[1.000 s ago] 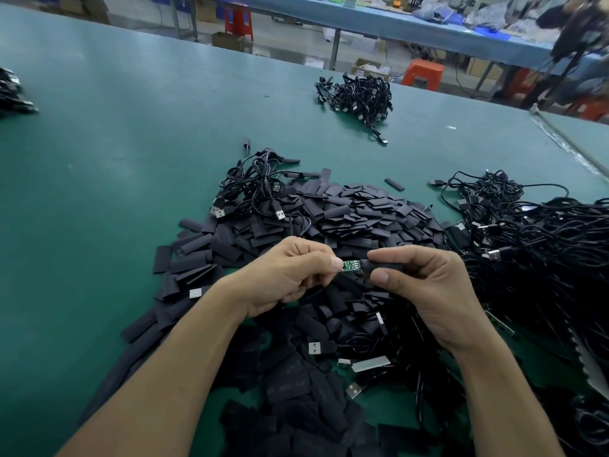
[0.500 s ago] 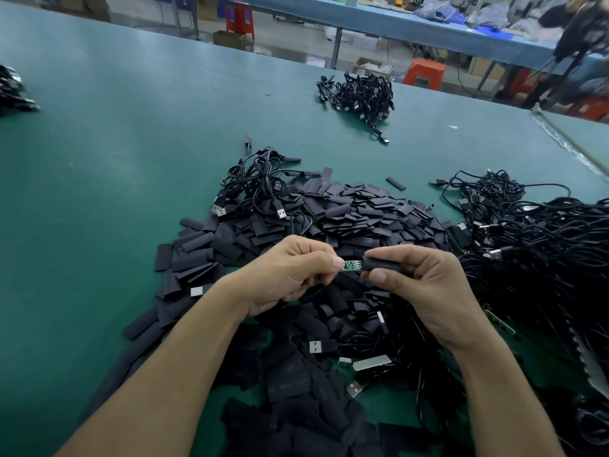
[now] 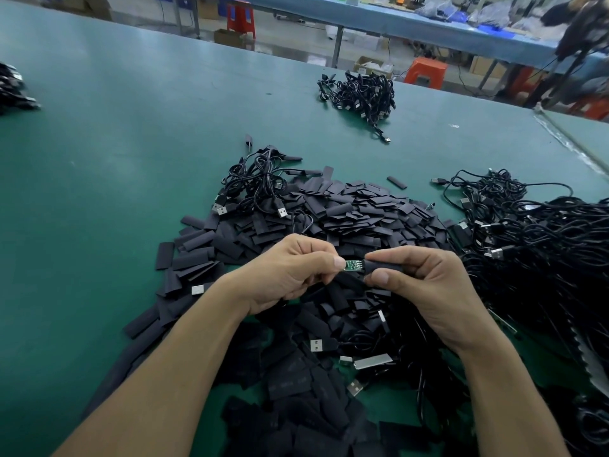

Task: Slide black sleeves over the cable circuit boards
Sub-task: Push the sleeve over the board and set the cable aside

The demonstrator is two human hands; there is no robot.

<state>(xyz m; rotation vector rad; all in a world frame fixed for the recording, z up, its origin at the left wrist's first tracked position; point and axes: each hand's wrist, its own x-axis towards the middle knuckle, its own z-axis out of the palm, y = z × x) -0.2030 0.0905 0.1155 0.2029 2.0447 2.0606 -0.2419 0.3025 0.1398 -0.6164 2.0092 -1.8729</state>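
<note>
Green table (image 3: 131,143); circuit board (image 3: 354,264) between grips: left hand (image 3: 290,275) tight on it, right hand (image 3: 425,288) on sleeve (image 3: 382,266).

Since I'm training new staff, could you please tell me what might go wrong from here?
The green circuit board is partly bare; the black sleeve, pinched by the right hand, could snag on its components. The left hand pinches only the board's end, so pushing might bend it.
</note>
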